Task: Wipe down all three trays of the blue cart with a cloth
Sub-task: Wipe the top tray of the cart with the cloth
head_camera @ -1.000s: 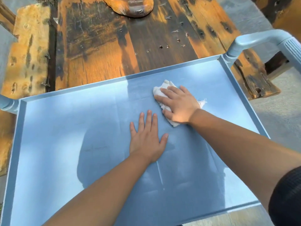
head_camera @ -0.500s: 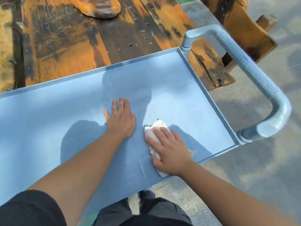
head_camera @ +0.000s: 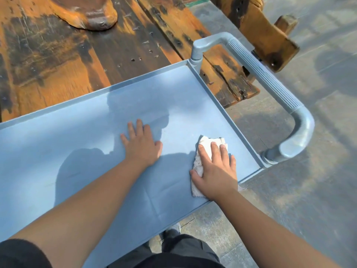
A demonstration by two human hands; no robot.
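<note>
Cloth slid rightward; white, crumpled, frayed.

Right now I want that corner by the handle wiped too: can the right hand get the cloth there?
Probably yes. The right hand presses the cloth flat on the top tray, close to the near corner by the cart handle. Nothing lies between them; the left hand rests well aside.
</note>
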